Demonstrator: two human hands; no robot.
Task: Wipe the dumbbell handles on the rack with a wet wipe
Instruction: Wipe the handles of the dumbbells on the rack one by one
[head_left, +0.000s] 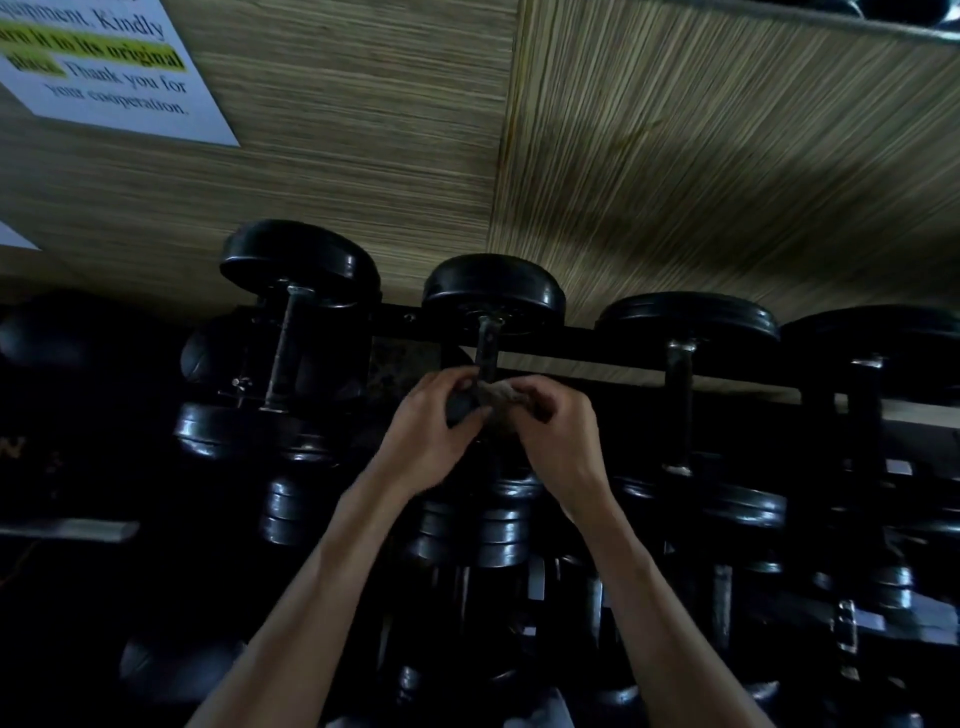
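Several black dumbbells lie across the dark rack (571, 349), their handles running away from me. At the middle dumbbell, the upper part of its handle (487, 345) shows above my hands. A crumpled, greyish wet wipe (500, 396) is bunched on that handle. My right hand (558, 431) pinches the wipe from the right. My left hand (431, 423) grips the handle and the wipe's left edge with curled fingers. The lower part of the handle is hidden behind both hands.
A dumbbell with a bare handle (283, 353) lies to the left, another handle (679, 400) to the right. More dumbbells fill the lower tier (501, 525). A wood-grain wall (675, 156) stands behind the rack, with a printed notice (104, 62) at upper left.
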